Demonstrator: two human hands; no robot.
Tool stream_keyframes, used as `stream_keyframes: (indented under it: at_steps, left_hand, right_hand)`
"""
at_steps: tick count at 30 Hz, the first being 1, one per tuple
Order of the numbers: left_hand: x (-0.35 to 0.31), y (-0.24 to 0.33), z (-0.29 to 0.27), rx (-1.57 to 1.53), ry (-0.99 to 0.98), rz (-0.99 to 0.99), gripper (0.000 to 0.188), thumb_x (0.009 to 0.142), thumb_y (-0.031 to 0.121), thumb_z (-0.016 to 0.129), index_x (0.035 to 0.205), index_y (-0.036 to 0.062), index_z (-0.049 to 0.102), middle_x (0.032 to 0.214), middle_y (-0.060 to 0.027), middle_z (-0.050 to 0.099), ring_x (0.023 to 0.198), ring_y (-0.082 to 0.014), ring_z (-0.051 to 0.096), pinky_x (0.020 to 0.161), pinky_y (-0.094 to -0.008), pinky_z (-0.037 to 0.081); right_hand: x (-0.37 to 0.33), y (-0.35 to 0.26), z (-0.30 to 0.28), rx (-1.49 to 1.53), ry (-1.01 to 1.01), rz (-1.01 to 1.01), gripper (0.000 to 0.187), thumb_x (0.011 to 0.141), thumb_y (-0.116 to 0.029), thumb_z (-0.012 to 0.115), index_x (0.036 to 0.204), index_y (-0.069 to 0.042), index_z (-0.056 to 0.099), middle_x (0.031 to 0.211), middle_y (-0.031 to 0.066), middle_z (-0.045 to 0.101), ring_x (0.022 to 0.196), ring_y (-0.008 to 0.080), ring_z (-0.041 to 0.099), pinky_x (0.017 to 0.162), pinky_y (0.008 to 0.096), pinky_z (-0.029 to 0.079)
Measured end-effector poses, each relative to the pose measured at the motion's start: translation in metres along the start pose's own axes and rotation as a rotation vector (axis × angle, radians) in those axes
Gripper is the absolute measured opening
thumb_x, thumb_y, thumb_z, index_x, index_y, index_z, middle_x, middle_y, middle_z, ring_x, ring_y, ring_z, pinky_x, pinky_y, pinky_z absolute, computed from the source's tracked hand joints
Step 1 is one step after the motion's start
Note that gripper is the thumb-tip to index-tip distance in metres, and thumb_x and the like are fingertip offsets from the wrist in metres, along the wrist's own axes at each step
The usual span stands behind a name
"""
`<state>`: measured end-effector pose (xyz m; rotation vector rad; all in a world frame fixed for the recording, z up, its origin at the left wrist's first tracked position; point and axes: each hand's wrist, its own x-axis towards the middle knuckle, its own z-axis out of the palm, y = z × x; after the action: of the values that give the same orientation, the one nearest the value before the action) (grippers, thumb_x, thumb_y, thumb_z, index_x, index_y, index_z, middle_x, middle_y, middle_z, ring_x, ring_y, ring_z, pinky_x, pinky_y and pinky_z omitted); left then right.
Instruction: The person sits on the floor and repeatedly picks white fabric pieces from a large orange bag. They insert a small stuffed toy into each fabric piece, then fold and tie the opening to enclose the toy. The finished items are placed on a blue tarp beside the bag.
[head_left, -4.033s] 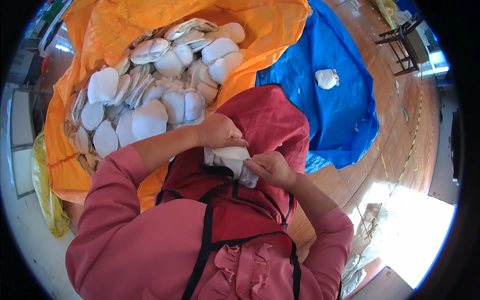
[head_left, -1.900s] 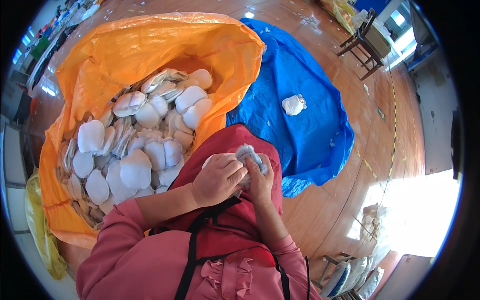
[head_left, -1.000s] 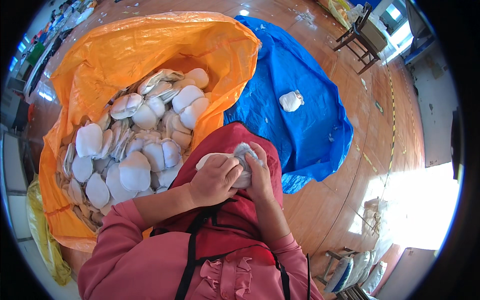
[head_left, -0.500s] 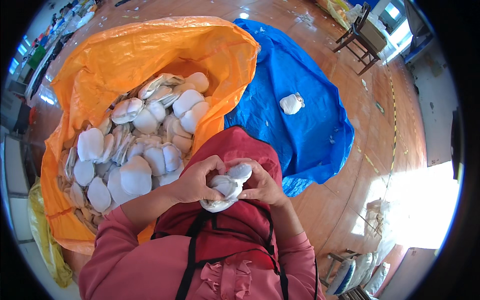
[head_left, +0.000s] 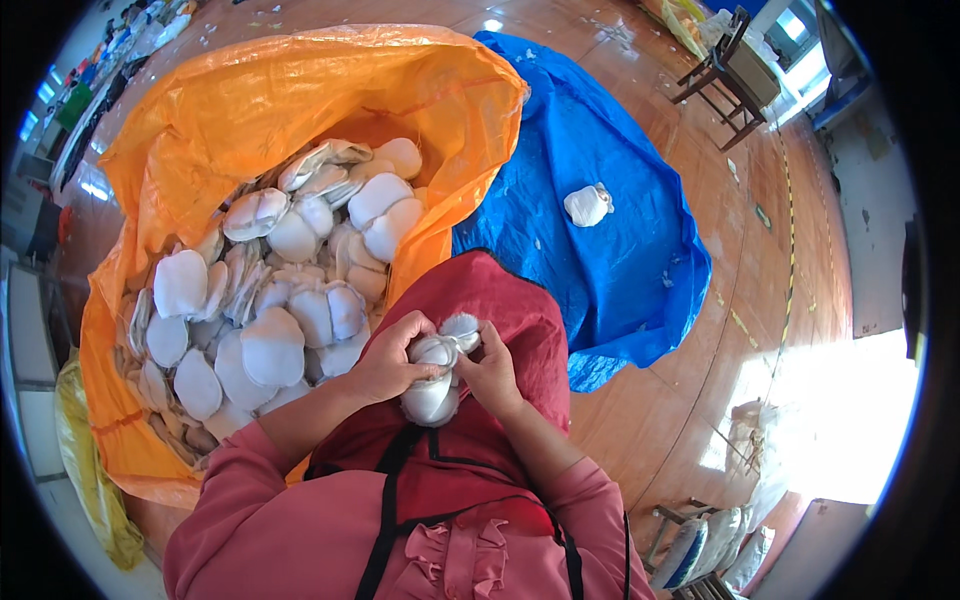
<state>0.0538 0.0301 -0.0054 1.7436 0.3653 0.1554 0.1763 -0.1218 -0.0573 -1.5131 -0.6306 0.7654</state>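
Over my lap, both hands hold a small bundle of white, rounded fabric pads point(head_left: 428, 398). My left hand point(head_left: 393, 360) is closed around its left side, thumb across the front. My right hand point(head_left: 488, 372) pinches the upper right end, where one rounded pad sticks out. How the pads are joined is hidden by my fingers. To my left, an open orange woven sack point(head_left: 250, 75) holds a heap of similar flat white oval pads point(head_left: 272, 347). A blue plastic sheet or sack point(head_left: 620, 270) lies ahead to the right, with one white bundle point(head_left: 588, 205) on it.
A wooden chair point(head_left: 728, 80) stands on the reddish floor at far right. Grey-white cushion-like pieces point(head_left: 708, 545) lean on a frame at lower right. A yellow sack point(head_left: 92, 470) lies at the left edge. Bright light falls on the right side.
My right hand has shifted left and turned more upright, its fingers now pinching the upper end of the bundle. My left hand keeps its hold. The view has shifted slightly.
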Motion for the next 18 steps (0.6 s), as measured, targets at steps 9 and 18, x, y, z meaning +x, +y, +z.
stream_keyframes:
  at_steps: [9, 18]
  left_hand:
    - [0.009, 0.003, -0.019, -0.239, -0.219, -0.219, 0.044, 0.079, 0.025, 0.085, 0.104, 0.0061, 0.054, 0.094, -0.0012, 0.057, 0.088, -0.0099, 0.054, 0.079, -0.0280, 0.046]
    - [-0.006, 0.009, 0.004, 0.000, -0.212, -0.118, 0.048, 0.076, 0.024, 0.085, 0.105, 0.0033, 0.052, 0.094, -0.0096, 0.059, 0.089, -0.0183, 0.059, 0.080, -0.0334, 0.048]
  right_hand:
    - [-0.003, 0.000, -0.003, 0.166, -0.063, 0.129, 0.039, 0.083, 0.006, 0.069, 0.118, -0.004, 0.054, 0.100, 0.0022, 0.063, 0.093, 0.0111, 0.061, 0.082, 0.0280, 0.053]
    - [-0.025, 0.002, -0.014, 0.190, -0.136, 0.189, 0.041, 0.083, 0.005, 0.072, 0.118, -0.005, 0.054, 0.103, 0.0012, 0.062, 0.094, 0.0102, 0.062, 0.082, 0.0273, 0.054]
